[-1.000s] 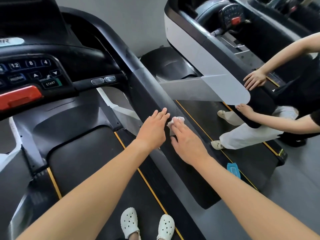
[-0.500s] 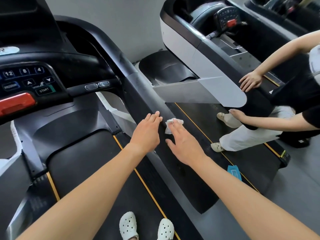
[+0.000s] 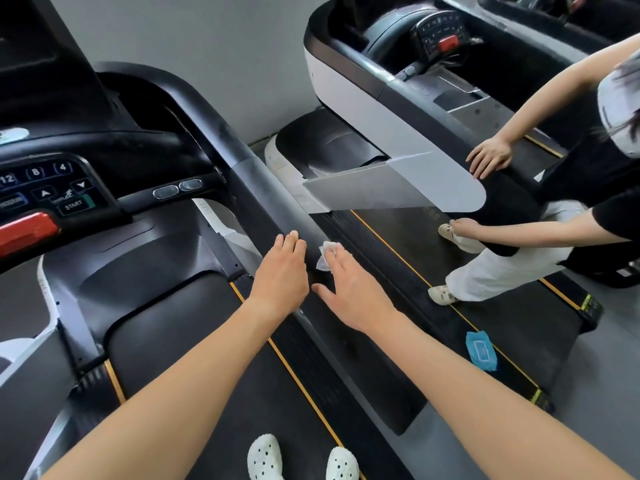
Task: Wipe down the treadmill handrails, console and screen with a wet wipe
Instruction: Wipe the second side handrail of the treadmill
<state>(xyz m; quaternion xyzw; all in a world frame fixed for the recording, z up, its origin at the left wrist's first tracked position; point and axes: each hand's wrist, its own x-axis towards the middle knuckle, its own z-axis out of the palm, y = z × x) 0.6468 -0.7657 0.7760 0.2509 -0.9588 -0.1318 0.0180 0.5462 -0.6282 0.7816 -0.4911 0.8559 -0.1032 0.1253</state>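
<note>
The black right handrail (image 3: 242, 161) of my treadmill runs from the upper left down to the centre. My right hand (image 3: 349, 292) lies flat on its outer side, fingers straight, pressing a crumpled white wet wipe (image 3: 325, 255) against the rail under the fingertips. My left hand (image 3: 282, 271) rests flat on the rail's top, just left of the wipe, fingers straight. The console (image 3: 45, 192) with number keys, a START key and a red stop bar is at the left. The screen is dark at the top left, mostly cut off.
A second treadmill (image 3: 391, 109) stands to the right; another person (image 3: 588, 188) leans on its rail with both hands. A blue wipe packet (image 3: 480, 349) lies on that treadmill's belt. My white clogs (image 3: 265, 459) stand on my own belt.
Both my hands have slid a little way up the handrail, the right one pushing the wipe along. The other person's hands have shifted slightly on their rail.
</note>
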